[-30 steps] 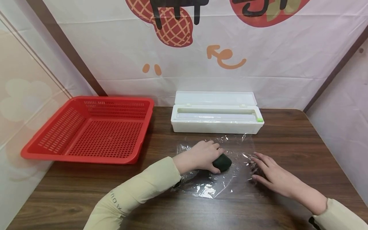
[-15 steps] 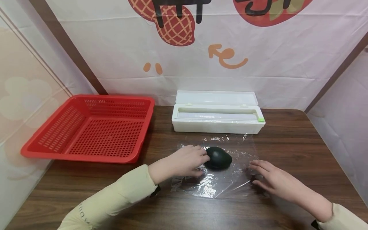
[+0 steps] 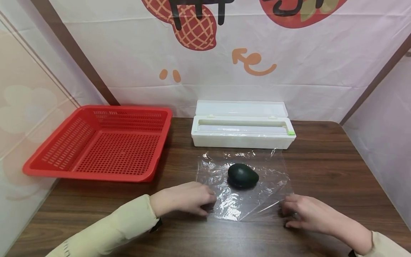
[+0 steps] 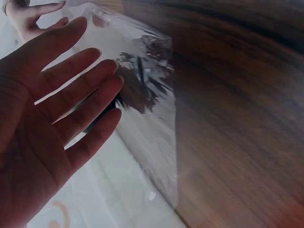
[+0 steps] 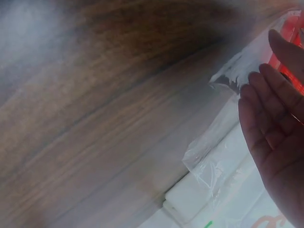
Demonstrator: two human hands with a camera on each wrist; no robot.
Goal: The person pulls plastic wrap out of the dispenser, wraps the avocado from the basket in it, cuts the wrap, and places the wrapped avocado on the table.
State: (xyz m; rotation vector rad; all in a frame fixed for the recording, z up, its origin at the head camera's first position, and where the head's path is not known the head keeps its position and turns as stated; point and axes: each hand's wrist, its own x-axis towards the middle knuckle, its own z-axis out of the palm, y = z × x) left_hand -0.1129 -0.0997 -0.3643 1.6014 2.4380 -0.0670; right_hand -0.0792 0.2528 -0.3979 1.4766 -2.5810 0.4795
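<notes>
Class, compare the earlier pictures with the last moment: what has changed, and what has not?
The left hand has let go of the dark green fruit and drawn back toward the person, to the plastic film's near left corner. The right hand has also shifted slightly nearer. The fruit, white box and red basket stayed put.

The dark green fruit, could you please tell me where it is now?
In the head view, the dark green fruit lies right of the picture's centre on the clear film, nearer the person than the white box.
</notes>
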